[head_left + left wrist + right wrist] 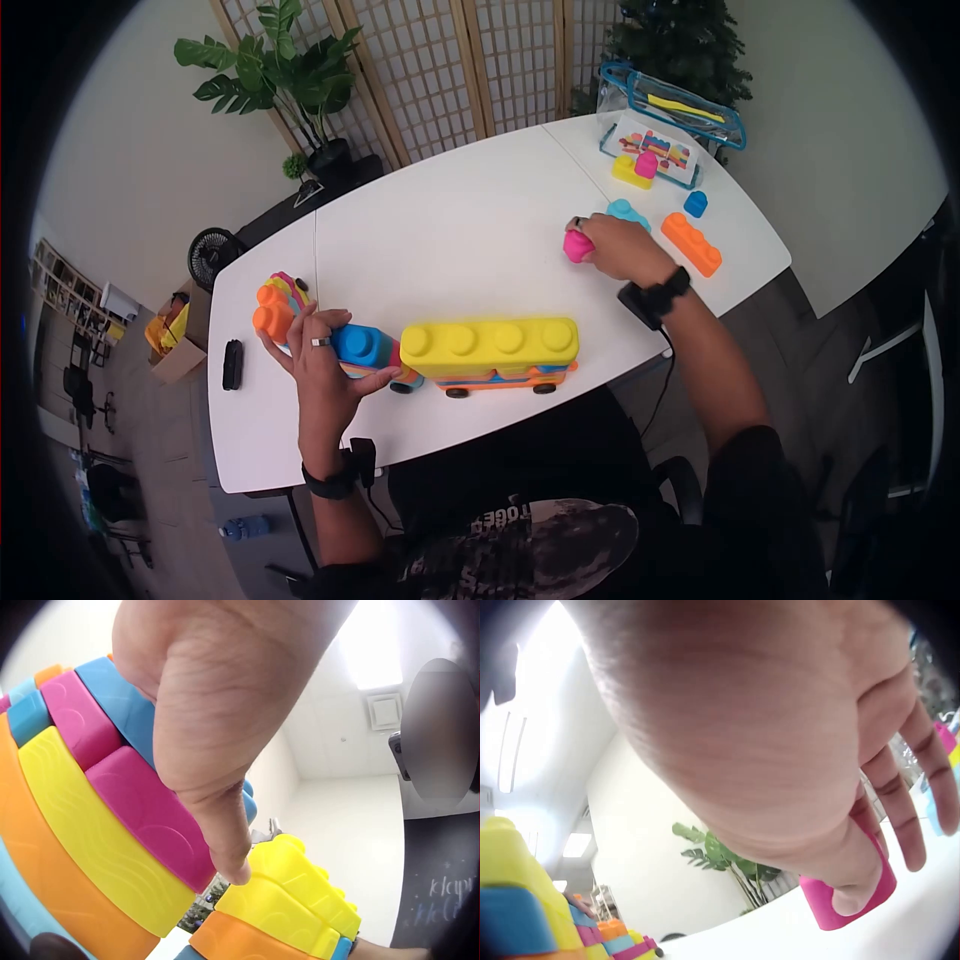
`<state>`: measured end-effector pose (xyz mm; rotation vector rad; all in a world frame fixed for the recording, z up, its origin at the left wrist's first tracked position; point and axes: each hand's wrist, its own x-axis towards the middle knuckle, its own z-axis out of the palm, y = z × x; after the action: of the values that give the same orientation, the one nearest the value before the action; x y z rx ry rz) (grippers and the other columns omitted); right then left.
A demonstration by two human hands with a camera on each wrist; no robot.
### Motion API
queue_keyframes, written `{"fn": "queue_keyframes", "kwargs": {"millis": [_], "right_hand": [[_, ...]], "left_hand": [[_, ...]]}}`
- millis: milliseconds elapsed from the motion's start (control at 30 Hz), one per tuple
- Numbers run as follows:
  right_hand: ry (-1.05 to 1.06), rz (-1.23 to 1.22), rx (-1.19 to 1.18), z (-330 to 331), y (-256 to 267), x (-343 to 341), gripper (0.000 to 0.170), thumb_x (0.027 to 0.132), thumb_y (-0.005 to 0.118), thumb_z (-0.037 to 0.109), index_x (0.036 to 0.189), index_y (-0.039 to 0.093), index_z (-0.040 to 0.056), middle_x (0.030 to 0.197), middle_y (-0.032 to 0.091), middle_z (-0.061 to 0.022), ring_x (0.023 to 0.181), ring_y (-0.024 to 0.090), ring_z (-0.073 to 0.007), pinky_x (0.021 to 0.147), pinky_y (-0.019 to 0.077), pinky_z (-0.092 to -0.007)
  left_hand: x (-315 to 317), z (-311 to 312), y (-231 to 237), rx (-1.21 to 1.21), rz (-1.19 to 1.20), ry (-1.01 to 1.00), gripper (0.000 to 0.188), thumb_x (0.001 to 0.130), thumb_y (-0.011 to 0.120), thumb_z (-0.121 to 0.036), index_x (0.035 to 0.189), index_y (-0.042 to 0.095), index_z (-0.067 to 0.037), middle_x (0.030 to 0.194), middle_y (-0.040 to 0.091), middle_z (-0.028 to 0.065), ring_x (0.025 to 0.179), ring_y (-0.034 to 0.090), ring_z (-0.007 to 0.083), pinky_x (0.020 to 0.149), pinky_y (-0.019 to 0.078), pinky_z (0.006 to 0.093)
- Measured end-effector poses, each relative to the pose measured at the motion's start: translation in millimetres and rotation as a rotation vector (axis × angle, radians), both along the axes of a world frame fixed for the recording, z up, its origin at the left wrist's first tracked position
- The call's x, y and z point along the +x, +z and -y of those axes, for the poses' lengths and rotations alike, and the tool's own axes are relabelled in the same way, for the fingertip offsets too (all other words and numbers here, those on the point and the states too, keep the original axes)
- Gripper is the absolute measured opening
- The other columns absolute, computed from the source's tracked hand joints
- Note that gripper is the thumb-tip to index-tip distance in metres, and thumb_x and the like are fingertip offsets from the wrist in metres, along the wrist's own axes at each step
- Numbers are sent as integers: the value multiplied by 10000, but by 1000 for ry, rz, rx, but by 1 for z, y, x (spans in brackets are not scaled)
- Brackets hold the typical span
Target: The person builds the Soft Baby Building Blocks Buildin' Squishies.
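My right hand (628, 250) pinches a magenta building block (577, 246) between thumb and fingers, low over the right half of the white table. In the right wrist view the thumb lies on the near face of that magenta block (847, 900). My left hand (325, 375) holds a block train car (362, 346) with a blue block on top; the thumb lies along its near side and the fingers reach over the far side. Magenta, yellow and orange layers show under the thumb (217, 817) in the left wrist view. Right beside it stands a longer wheeled car (490, 345) topped by a long yellow block.
At the far left end is another car (273, 310) with orange blocks on top. Beyond my right hand lie a light blue block (628, 212), an orange block (691, 244), a small blue block (696, 204), a yellow block (630, 172) and a clear bag (680, 105). A black case (233, 365) lies left.
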<state>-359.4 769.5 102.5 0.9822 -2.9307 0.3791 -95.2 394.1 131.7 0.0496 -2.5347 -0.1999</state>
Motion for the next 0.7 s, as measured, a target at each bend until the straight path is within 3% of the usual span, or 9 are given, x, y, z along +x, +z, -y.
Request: {"fn": "queue_keyframes", "kwargs": {"millis": [133,233,267,367,400,500,600,700], "right_hand": [[-112,-145,101,44,-18,-39,330,903,799,217,1209,743,106,1115,775,-156,1027,783,-345,860,620,-484],[-130,-85,124,54,-32,-49,298,918,781,233,1181,747,97,1106,778,-161,1016,789,-353,865,622,-486],[-142,-31,172,55,-36,-55,582,877,846,259,1418,675,131,1146,771,-168,1068,777,-364,881,623,-485],[-177,52,113,44,-24,-42,1024,809,923,276,1690,409,181,1284,728,-187,1149,753,-380,932,621,-481],[-239,109,120,41,-14,-38,1317,754,975,281,1780,152,218,1436,638,-213,1237,706,-409,996,611,-486],[-454,-88,73,17,-2,-32,1196,784,967,257,1749,261,229,1514,573,-211,1367,611,-426,1043,600,-510],[-568,-31,161,-16,-16,-51,1091,796,965,256,1704,361,209,1506,581,-199,1391,594,-412,1042,603,-504],[-553,2,169,-35,-23,-51,990,805,946,210,1651,433,175,1473,601,-194,1350,625,-416,1027,609,-499]], "left_hand": [[0,2,1,32,18,-1,937,572,1013,-561,1282,622,-91,1255,691,16,1474,522,356,1319,-34,703],[2,2,0,40,14,2,948,564,1018,-562,1284,616,-93,1261,693,22,1477,516,358,1324,-35,694],[1,3,-1,46,9,-4,954,564,1021,-559,1288,617,-88,1248,687,29,1478,511,358,1326,-31,678],[1,3,0,63,7,-15,957,565,1021,-566,1287,623,-81,1234,686,39,1478,506,368,1328,-30,660],[1,4,-1,63,1,-21,958,565,1021,-568,1287,623,-80,1235,688,40,1478,506,369,1328,-30,660],[2,3,-2,55,-9,-23,953,568,1024,-561,1286,621,-81,1240,692,41,1478,508,369,1327,-29,663],[3,2,3,72,20,14,929,567,1021,-560,1277,641,-97,1269,702,30,1483,524,348,1328,-27,685],[3,1,-2,72,24,11,918,567,1023,-553,1277,650,-106,1287,708,26,1485,533,338,1329,-24,690]]}}
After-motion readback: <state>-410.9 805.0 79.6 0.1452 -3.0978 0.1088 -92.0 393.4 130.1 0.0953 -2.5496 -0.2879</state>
